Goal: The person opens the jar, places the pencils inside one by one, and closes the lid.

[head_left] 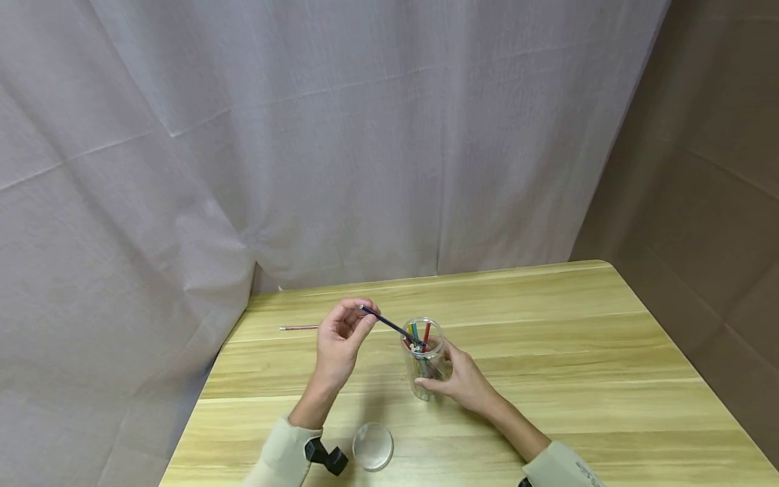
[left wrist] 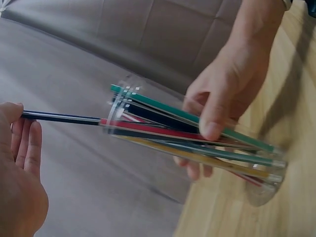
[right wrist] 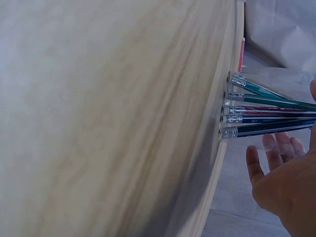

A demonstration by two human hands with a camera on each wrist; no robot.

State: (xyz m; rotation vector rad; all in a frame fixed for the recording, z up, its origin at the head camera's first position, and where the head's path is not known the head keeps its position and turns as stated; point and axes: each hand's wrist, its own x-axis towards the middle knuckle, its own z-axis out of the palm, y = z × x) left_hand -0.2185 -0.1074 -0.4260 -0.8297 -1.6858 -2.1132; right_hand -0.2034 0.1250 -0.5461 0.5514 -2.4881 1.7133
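My left hand [head_left: 338, 341] pinches one end of a dark blue pencil [head_left: 389, 325] between thumb and fingers. The pencil slants down to the right, its other end in the mouth of a clear plastic jar [head_left: 416, 372]. Around the side of that jar, my right hand [head_left: 465, 382] grips it with the thumb in front. Several pencils lean inside, among them a green pencil [left wrist: 163, 106], a red pencil [left wrist: 163, 129] and a yellow one. Their metal-banded eraser ends [right wrist: 236, 119] are down at the jar's base. In the left wrist view the jar appears tilted.
A round clear lid [head_left: 373, 446] lies on the wooden table [head_left: 560, 379] near the front, beside my left sleeve. Behind my left hand lies a red pencil [head_left: 298, 328], partly hidden by that hand. A grey curtain [head_left: 365, 169] hangs along the table's back edge.
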